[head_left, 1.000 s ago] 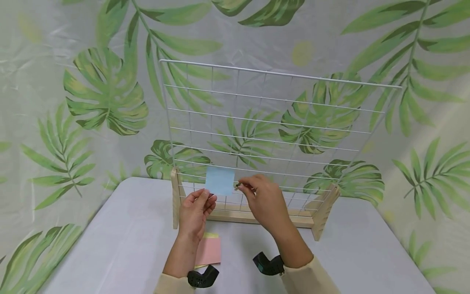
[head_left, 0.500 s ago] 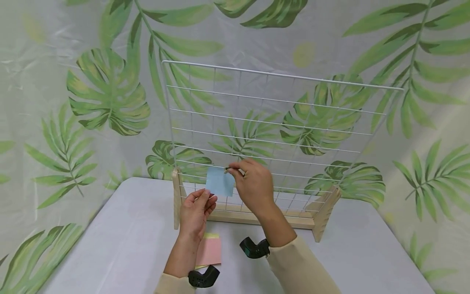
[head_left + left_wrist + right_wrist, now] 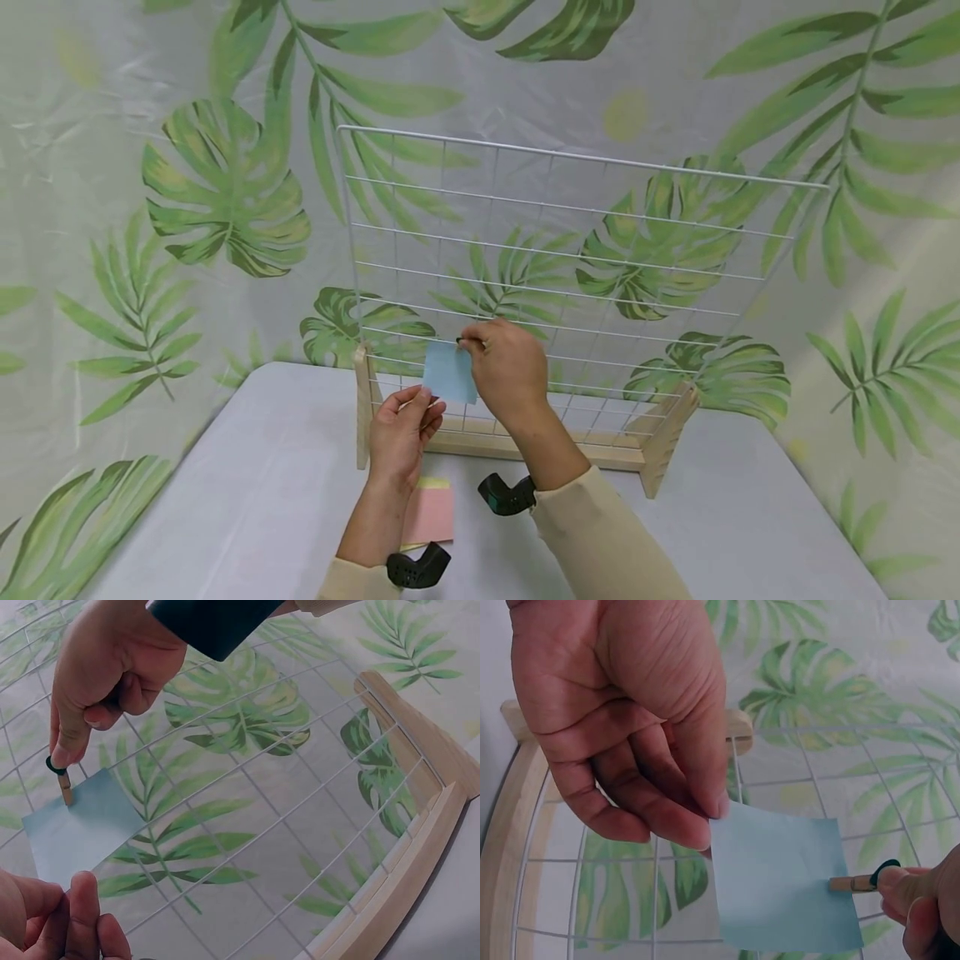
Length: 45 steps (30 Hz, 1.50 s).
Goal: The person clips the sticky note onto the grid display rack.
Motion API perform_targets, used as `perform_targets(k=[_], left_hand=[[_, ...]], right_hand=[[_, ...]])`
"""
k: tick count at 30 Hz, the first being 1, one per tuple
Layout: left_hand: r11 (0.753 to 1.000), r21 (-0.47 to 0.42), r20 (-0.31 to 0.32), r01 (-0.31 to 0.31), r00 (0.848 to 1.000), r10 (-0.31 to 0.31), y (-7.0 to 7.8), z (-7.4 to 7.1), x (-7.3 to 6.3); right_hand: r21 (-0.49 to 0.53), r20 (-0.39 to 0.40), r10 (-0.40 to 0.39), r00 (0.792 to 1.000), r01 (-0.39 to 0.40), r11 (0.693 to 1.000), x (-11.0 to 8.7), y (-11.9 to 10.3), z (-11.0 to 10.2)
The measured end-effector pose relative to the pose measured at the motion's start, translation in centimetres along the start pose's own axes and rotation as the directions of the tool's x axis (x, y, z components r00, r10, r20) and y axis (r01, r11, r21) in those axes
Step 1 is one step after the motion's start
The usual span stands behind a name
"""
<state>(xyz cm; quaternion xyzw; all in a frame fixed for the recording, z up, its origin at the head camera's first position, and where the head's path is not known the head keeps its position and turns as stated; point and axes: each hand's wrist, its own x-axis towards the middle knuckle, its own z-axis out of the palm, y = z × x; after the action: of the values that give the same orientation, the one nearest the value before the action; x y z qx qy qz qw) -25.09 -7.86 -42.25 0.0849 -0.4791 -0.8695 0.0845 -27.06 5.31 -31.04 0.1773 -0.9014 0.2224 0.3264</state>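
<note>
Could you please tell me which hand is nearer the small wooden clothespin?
Right: the right hand pinches the clothespin; the left hand is below it, pinching a lower corner of the blue square paper.

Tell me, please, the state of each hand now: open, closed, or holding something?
Left hand: closed, pinching the square light-blue paper note by a corner.
Right hand: closed, pinching a small wooden clip with dark green trim, at the note's edge.

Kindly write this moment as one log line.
left hand: pinches blue note | right hand: pinches clothespin at note edge | grid: behind note
</note>
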Motion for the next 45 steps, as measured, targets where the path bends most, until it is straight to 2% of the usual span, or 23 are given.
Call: perform_targets(k=[7,13,18,29,45], left_hand=[[1.0,0.004,-0.009,0.001,1.0,-0.001,-0.1,0.0,0.1],[1.0,0.002,-0.006,-0.002,1.0,0.002,-0.1,0.0,0.1],[1.0,0.014,-0.009,-0.003,1.0,0.003,-0.1,0.1,0.1],[0.999,0.039,-0.041,0.002,0.999,-0.001,-0.1,0.2,0.2],[1.0,0.001,-0.053,-0.003,0.999,0.003,0.2,0.3,-0.2]], right_hand=[[-0.055,0.065,0.031,0.997,-0.027,0.998,0.3,-0.4,-0.1],[-0.082,0.147,0.072,0.986,-0.061,0.995,0.7,-0.9,-0.7],[-0.097,0.182,0.105,0.978,-0.088,0.991,0.8,-1.1,-0.8],[-0.131,0.211,0.118,0.97,-0.091,0.987,0.8,-0.9,-1.0],[-0.088,0.188,0.077,0.979,-0.061,0.994,0.1,-0.6,-1.9]])
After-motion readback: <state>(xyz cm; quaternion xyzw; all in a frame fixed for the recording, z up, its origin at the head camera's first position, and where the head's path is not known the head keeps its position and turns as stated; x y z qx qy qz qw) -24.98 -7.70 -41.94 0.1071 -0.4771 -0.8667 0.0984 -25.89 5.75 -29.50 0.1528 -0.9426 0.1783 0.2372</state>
